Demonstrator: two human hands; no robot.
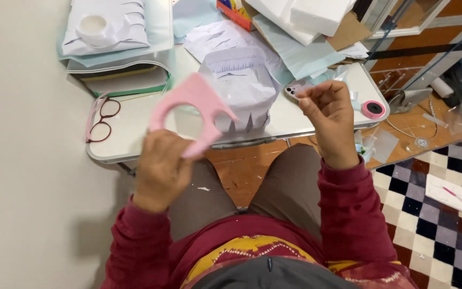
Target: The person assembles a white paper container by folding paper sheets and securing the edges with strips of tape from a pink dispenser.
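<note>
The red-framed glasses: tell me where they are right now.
In the head view, the red-framed glasses lie folded on the white table's left end, near its front edge, just below the stack of books and papers and left of the pink cut-out in the left hand.

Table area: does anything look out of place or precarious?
Yes. The eyeglasses lie folded at the table edge, close to slipping off. Paper scraps litter the floor below. The left hand holds a pink cutout.
</note>
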